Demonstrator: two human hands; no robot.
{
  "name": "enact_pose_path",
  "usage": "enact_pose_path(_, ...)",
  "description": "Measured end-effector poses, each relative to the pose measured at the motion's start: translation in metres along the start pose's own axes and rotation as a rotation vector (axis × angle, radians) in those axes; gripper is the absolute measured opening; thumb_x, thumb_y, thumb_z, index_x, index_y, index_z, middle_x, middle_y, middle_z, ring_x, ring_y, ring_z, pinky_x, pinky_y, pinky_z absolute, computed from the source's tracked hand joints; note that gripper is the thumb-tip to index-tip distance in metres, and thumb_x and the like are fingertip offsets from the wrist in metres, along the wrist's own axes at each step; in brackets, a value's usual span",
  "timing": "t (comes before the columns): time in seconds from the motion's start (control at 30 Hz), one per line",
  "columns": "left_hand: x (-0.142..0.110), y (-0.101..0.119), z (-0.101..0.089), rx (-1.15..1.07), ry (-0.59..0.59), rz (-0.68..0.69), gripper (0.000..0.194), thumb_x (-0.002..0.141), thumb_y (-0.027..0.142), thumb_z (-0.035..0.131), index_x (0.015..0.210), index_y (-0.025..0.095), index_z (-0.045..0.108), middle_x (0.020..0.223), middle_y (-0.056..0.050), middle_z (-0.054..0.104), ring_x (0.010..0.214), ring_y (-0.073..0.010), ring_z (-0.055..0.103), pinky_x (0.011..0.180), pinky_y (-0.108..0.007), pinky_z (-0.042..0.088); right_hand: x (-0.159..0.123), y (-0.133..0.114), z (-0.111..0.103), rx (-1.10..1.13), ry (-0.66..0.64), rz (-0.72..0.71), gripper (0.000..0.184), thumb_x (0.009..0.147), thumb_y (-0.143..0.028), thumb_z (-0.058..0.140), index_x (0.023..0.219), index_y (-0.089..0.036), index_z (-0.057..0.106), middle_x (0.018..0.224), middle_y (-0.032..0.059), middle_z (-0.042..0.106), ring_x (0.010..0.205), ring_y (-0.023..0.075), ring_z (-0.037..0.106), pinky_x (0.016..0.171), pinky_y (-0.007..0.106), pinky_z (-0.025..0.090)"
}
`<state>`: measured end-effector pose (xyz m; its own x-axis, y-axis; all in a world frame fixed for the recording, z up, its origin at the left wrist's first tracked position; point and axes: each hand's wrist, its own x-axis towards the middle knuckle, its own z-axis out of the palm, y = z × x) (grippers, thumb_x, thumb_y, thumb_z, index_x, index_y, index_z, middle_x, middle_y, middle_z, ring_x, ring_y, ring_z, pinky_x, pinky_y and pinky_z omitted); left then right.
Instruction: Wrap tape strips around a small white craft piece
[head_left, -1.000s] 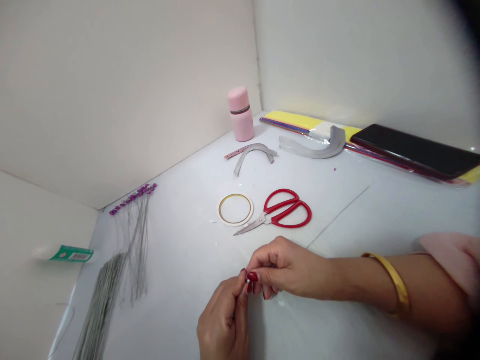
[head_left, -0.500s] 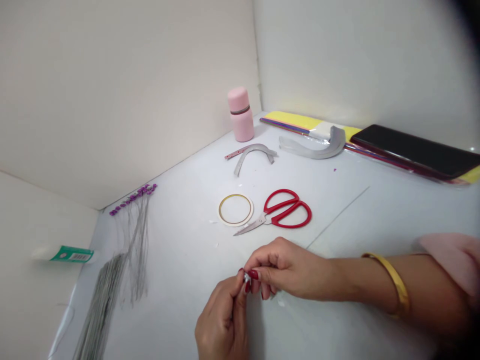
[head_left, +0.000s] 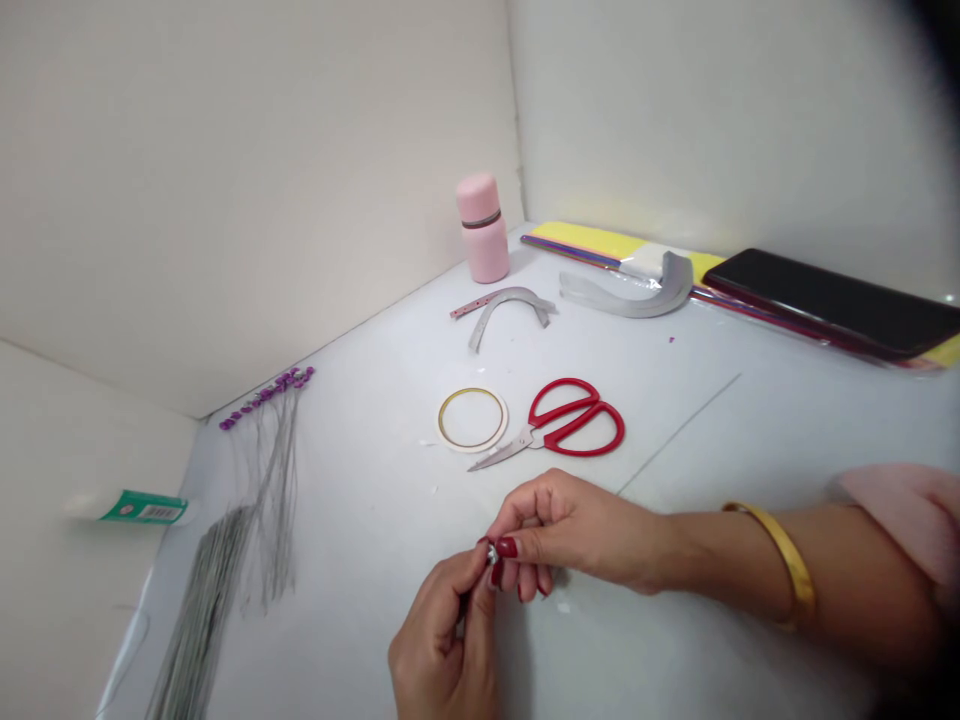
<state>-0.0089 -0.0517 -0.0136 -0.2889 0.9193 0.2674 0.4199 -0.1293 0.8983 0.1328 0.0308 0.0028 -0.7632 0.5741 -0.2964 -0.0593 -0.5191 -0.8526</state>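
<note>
My left hand [head_left: 441, 640] and my right hand [head_left: 562, 535] meet low in the middle of the white table [head_left: 360, 520]. Their fingertips pinch a tiny white piece [head_left: 492, 552], too small to identify. Nearest above them lie red-handled scissors [head_left: 576, 418] with closed blades. Beside those sits a narrow roll of gold-edged tape [head_left: 471, 420]. A gold bangle [head_left: 784, 565] circles my right wrist, and a pink sleeve [head_left: 904, 515] shows at the right edge.
Purple-beaded wires [head_left: 266, 400] and a grey wire bundle [head_left: 202, 610] lie left. A tube with a green label [head_left: 142, 508] lies further left. Behind stand a pink bottle [head_left: 482, 228], grey strips [head_left: 502, 312], clear plastic [head_left: 630, 295], and a phone [head_left: 832, 302] on coloured sheets. White walls enclose the back.
Both hands have shifted only slightly, with my left hand edging left and my right hand rising a little. The pinch on the tiny white piece stays, and the objects on the table have not moved.
</note>
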Motion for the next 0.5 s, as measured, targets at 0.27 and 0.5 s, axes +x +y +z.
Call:
enact_pose_path(0.27, -0.0011, 0.0030, 0.0011, -0.037, 0.026, -0.033, 0.013, 0.071, 0.015, 0.063, 0.080, 0.022, 0.069, 0.071, 0.000, 0.069, 0.063, -0.0123, 0.061, 0.062, -0.019, 0.049, 0.0000, 0.0004, 0.0011, 0.030, 0.019, 0.005, 0.028, 0.068, -0.035, 0.068, 0.075, -0.010, 0.061, 0.067, 0.0024, 0.063, 0.055, 0.0071, 0.057, 0.051, 0.017, 0.041)
enact_pose_path(0.5, -0.0001, 0.0028, 0.0015, -0.026, 0.036, -0.071, 0.010, 0.071, 0.018, 0.063, 0.078, 0.022, 0.070, 0.069, 0.000, 0.070, 0.063, -0.0118, 0.062, 0.061, -0.018, 0.049, 0.0015, 0.0013, -0.0003, 0.027, 0.001, -0.009, 0.023, 0.072, -0.031, 0.064, 0.079, -0.010, 0.061, 0.067, 0.0022, 0.063, 0.056, 0.0070, 0.058, 0.052, 0.018, 0.042)
